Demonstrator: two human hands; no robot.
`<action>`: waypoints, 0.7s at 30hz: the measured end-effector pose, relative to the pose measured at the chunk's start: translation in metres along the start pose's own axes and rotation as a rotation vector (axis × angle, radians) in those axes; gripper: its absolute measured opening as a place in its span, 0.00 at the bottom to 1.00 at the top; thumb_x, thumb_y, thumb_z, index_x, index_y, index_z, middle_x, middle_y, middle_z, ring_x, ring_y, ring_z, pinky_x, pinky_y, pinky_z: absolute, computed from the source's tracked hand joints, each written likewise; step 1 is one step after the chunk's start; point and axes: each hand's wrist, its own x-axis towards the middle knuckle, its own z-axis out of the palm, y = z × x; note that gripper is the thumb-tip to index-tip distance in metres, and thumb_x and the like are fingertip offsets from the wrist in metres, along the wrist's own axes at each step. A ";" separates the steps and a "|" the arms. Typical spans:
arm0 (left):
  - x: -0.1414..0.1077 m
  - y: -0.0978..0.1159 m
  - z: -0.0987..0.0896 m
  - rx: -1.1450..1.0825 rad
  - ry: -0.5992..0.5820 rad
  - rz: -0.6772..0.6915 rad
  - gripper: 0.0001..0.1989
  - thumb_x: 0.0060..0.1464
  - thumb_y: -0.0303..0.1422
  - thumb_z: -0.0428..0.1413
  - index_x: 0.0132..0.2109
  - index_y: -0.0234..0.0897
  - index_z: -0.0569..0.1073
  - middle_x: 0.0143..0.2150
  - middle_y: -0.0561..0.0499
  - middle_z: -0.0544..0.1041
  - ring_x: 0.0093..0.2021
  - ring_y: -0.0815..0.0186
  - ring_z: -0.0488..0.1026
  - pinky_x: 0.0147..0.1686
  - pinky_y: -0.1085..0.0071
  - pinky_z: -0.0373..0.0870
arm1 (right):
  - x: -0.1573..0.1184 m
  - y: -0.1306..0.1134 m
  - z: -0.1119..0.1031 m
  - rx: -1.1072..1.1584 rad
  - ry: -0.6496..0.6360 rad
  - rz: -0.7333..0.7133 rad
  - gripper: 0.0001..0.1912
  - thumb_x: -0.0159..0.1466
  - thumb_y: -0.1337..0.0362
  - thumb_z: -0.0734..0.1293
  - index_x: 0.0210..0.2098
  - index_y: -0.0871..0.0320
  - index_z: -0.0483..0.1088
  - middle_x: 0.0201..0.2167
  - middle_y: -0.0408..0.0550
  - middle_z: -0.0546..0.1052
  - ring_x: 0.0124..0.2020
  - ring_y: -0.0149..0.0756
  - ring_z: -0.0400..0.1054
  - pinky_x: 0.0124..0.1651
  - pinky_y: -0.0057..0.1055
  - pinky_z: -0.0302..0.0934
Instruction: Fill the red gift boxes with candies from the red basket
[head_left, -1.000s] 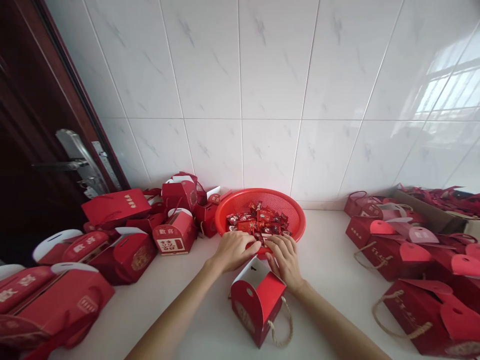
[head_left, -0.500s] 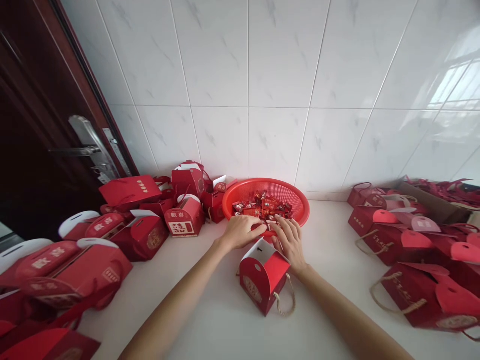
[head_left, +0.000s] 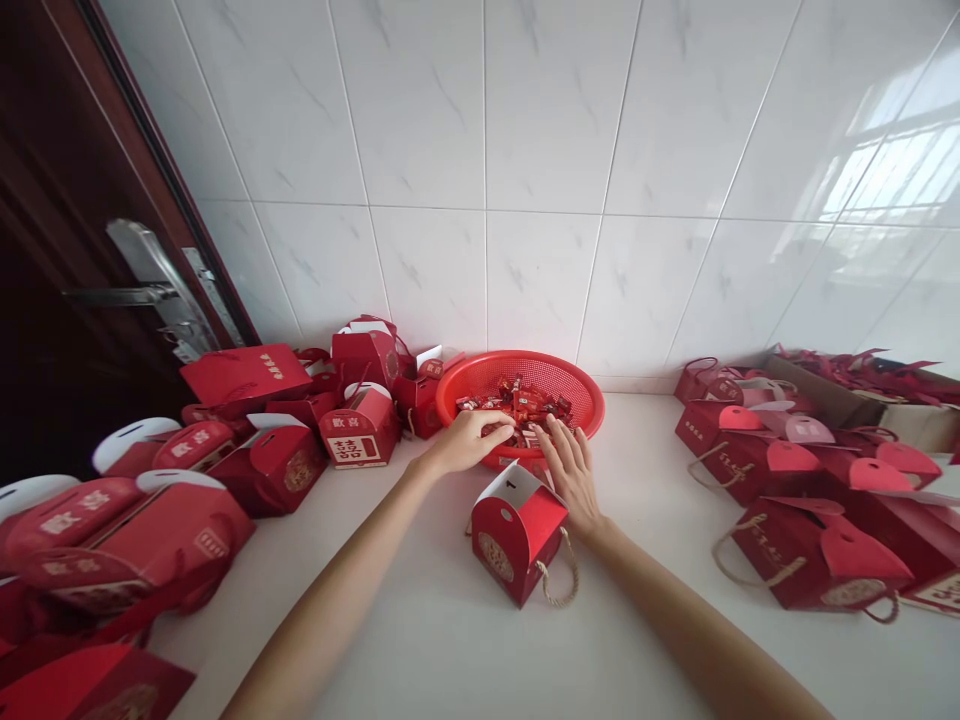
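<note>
Sweets (head_left: 525,404): wrapped, loosely heaped in the red mesh basket (head_left: 457,378), which stands on the counter (head_left: 427,610) near the wall (head_left: 544,285).

Left hand (head_left: 466,442): at the basket's near rim, thumb and fingers drawn together. Whether they grasp a sweet cannot be told. Right hand (head_left: 576,478): fingers extended and slightly parted over the near sweets; any grip at the tips cannot be confirmed.

Handling, in this inspector's judgement: light fingertip contact suits small wrappers, with pieces separated before lifting. Weight on the rim could tip the basket. The right wrist should clear the box (head_left: 525,535), whose raised flap and rope loop could snag.

The box stands upright just in front of the basket, between the forearms; its pale flap, marked "1", faces up.

Counter: white, smooth, apparently easy for a light box to slide on. Red boxes (head_left: 360,430) crowd the left side; more boxes (head_left: 821,560) line the right, beside a carton (head_left: 832,396) of red ribbons (head_left: 847,370).

Room: pale marbled tiles, with window glare at right; dark door (head_left: 45,150) at left, fitted with a metal handle (head_left: 139,295).
</note>
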 end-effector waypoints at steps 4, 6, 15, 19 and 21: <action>0.002 -0.004 -0.018 0.054 0.154 0.078 0.15 0.58 0.40 0.52 0.45 0.37 0.78 0.48 0.46 0.81 0.49 0.60 0.76 0.52 0.64 0.71 | -0.002 0.001 0.001 0.021 -0.007 -0.002 0.36 0.70 0.67 0.57 0.73 0.52 0.37 0.70 0.55 0.57 0.69 0.46 0.54 0.68 0.52 0.48; -0.001 -0.006 -0.037 0.169 0.316 0.062 0.14 0.57 0.37 0.52 0.45 0.36 0.78 0.50 0.45 0.79 0.53 0.60 0.74 0.57 0.63 0.68 | -0.002 0.002 0.002 0.027 -0.005 -0.005 0.36 0.70 0.68 0.57 0.73 0.51 0.37 0.70 0.55 0.57 0.69 0.46 0.54 0.68 0.52 0.48; -0.034 -0.034 -0.119 0.466 0.661 -0.460 0.13 0.53 0.31 0.51 0.42 0.35 0.79 0.46 0.41 0.80 0.49 0.46 0.76 0.51 0.50 0.69 | -0.002 0.002 0.002 0.015 0.003 0.006 0.35 0.70 0.66 0.57 0.73 0.51 0.38 0.67 0.55 0.62 0.67 0.45 0.58 0.68 0.51 0.48; -0.038 -0.038 -0.120 0.455 0.523 -0.613 0.09 0.50 0.31 0.54 0.36 0.39 0.79 0.40 0.43 0.82 0.49 0.42 0.76 0.46 0.51 0.70 | -0.001 0.003 0.001 0.006 0.008 -0.007 0.34 0.71 0.66 0.56 0.72 0.52 0.39 0.65 0.56 0.65 0.66 0.45 0.58 0.68 0.51 0.49; -0.037 -0.035 -0.118 0.448 0.489 -0.623 0.08 0.48 0.31 0.55 0.35 0.38 0.79 0.38 0.42 0.82 0.48 0.41 0.76 0.45 0.50 0.70 | -0.001 0.003 0.001 0.007 0.003 -0.007 0.34 0.71 0.66 0.56 0.72 0.52 0.40 0.65 0.57 0.65 0.66 0.45 0.58 0.67 0.51 0.49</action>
